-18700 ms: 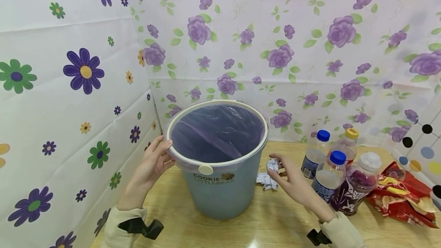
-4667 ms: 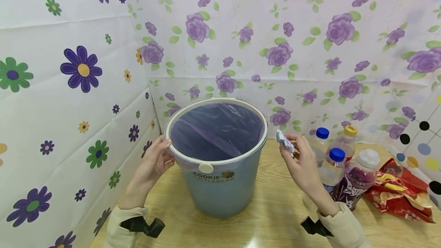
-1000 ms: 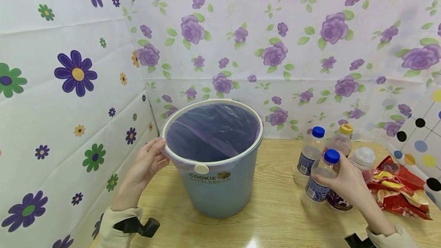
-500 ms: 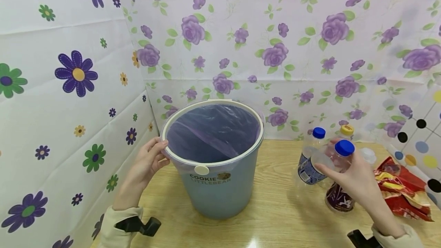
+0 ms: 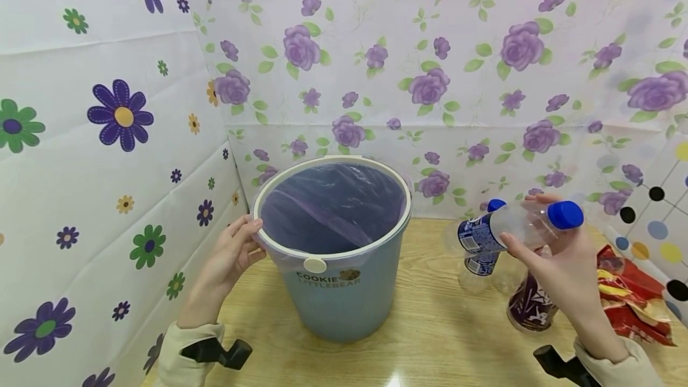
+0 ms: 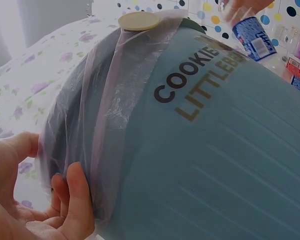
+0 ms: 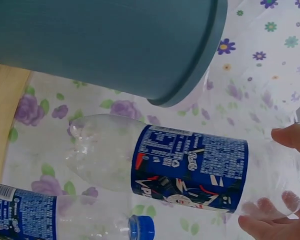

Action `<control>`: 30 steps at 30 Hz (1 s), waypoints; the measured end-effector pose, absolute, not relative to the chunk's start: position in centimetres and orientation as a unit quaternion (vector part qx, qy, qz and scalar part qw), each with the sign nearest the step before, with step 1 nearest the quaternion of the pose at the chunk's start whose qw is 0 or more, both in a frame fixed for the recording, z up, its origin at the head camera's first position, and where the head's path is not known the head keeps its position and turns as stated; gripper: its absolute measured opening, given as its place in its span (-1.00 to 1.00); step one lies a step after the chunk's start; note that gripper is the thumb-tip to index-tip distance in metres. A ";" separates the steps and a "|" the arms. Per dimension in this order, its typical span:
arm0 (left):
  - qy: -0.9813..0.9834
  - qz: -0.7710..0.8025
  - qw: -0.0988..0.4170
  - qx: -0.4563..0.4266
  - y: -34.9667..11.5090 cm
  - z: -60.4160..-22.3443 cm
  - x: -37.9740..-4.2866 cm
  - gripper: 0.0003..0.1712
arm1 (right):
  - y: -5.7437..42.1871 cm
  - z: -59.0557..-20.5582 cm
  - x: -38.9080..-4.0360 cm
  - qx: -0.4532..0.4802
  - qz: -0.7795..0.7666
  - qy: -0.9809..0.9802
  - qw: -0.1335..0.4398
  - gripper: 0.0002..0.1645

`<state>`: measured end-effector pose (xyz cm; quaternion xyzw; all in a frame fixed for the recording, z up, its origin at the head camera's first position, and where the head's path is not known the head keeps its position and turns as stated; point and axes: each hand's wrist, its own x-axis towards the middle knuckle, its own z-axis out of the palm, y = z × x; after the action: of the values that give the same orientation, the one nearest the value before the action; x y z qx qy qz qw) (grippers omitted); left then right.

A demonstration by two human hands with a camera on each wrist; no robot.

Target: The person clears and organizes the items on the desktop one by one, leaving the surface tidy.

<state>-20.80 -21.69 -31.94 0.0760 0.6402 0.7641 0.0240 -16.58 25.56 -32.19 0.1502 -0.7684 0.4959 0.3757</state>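
A blue bin (image 5: 344,306) with a cream rim stands upright, lined with a translucent purplish bag (image 5: 328,205). My left hand (image 5: 226,264) holds the rim's left side, thumb on top and fingers against the bag outside. Raised off the table, a clear plastic bottle (image 5: 475,235) with blue label and blue cap lies nearly level in my right hand (image 5: 572,279). Thumb and fingers grip it near the shoulder, its base toward the bin. In the right wrist view, the gripped bottle (image 7: 190,170) is beside the bin wall (image 7: 105,45), apart from it.
Behind the held bottle stands another blue-capped bottle (image 5: 482,263). A bottle with a dark purple label (image 5: 532,306) is partly covered by my right hand. A red snack bag (image 5: 634,303) lies at far right. Flowered cloth walls (image 5: 344,76) enclose the back and left.
The crumpled paper, earlier on the table and then in my right hand, is out of sight. Within the last second the bottle rises from the table and tips level. My left hand stays put.
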 end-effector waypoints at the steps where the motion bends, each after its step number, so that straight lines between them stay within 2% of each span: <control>1: 0.640 0.765 0.025 0.076 -21.7 -32.0 -20.8 -0.92 | 25.5 -32.0 -16.6 0.161 0.507 -0.755 0.384 -0.10; 13: 0.634 0.768 0.024 0.089 -21.8 -32.1 -21.0 -0.90 | 24.6 -30.6 -16.8 0.267 0.669 -0.561 0.408 -0.13; 22: 0.633 0.768 0.031 0.093 -21.9 -32.3 -21.0 -0.88 | 22.5 -28.9 -16.8 0.316 0.710 -0.422 0.467 -0.20; 30: 0.635 0.767 0.028 0.087 -21.9 -32.3 -21.0 -0.86 | 21.1 -27.9 -17.4 0.350 0.727 -0.346 0.479 -0.12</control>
<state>-20.99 -21.90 -32.35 0.0869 0.6354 0.7667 0.0284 -17.44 21.10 -27.89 0.3501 -0.3464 0.7266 0.4790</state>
